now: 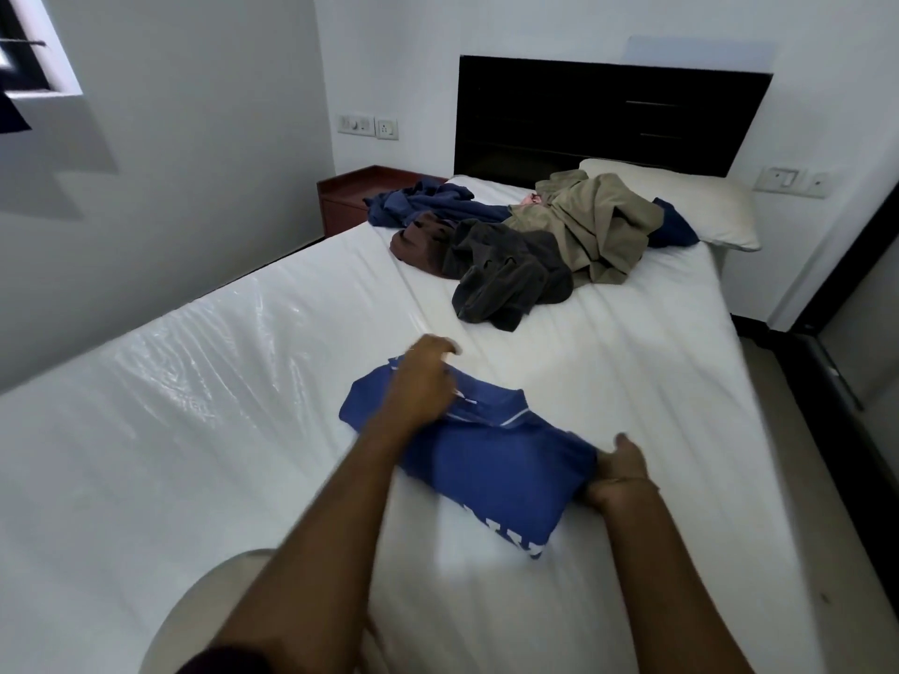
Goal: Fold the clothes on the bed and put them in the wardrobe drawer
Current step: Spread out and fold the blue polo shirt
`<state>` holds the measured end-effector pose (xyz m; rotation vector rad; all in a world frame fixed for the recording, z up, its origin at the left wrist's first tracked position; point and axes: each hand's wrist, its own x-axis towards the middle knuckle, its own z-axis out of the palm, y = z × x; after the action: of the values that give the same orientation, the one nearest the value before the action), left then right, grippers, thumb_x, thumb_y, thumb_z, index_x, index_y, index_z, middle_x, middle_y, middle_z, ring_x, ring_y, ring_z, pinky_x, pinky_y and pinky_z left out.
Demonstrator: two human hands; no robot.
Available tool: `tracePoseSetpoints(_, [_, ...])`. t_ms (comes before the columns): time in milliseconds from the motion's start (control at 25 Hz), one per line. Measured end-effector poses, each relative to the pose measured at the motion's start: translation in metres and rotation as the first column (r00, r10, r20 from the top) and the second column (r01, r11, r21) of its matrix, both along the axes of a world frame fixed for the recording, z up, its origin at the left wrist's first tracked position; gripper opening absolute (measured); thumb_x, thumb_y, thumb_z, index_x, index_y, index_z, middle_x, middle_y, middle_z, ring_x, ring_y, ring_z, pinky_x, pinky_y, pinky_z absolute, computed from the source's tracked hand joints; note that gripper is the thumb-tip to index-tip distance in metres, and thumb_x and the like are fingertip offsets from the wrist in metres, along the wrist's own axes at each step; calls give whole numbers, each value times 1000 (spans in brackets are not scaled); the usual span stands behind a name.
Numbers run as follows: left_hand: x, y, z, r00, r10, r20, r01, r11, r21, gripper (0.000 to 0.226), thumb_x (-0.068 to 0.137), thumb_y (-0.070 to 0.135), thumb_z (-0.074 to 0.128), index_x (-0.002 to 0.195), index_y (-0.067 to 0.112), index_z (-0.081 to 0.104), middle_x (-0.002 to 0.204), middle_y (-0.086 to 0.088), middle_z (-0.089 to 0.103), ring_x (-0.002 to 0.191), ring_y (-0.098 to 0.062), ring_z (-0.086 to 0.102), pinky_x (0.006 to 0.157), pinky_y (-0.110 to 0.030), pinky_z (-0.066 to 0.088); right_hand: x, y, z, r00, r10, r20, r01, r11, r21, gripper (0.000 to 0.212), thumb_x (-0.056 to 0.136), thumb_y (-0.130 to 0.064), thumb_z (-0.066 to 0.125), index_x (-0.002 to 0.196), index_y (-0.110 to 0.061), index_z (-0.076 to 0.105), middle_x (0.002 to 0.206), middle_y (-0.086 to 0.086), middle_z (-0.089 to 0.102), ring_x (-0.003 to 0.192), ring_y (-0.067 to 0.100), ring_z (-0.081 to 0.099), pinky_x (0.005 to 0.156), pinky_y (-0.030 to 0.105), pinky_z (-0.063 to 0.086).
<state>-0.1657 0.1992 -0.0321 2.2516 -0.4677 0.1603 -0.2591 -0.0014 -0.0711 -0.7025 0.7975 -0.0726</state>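
1. The step in hand seems to be the last fold of the blue shirt [491,459], which lies on the white bed [632,381] as a compact rectangle with the collar at its 12 o'clock side.
2. To do it well, I think the edges must be lined up before pressing. The collar should stay flat and centred, and the cloth should be smoothed from the middle outward so no crease is trapped.
3. The sheet looks smooth and a little slippery, so the packet may slide. It is better to press down than to push sideways.
4. The left hand [423,386] lies on the shirt at about 11 o'clock of it, over the collar. Its fingers are curled and seem to pinch the cloth there, but the hand is blurred, so I cannot tell if it truly grips.
5. The right hand [620,471] is at 3 o'clock of the shirt, touching its edge. The fingers are curled under that edge with the thumb up, so it holds the side of the fold.
6. The two hands are well apart, one at each end of the shirt, and the shirt is between them.
7. When lifting the packet for the drawer, both hands should go under it, or it may open again.
8. The pile of unfolded clothes [525,240] lies far at 12 o'clock, near the pillow [705,206] and the dark headboard [608,114], so much of the task remains. The wardrobe drawer is not in view.
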Motion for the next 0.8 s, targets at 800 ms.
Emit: tracePoseSetpoints(800, [16,11,-20,803,389,-451,-452,891,-36,21,86,21,56,88,0,58,84,-12,59,81,-28,60,65,-29,42,36,98,0,815,535,-221,-90,-259,-962,18,86,-11,55,78,0,67,86,11,56,90,27,50,77,33,42])
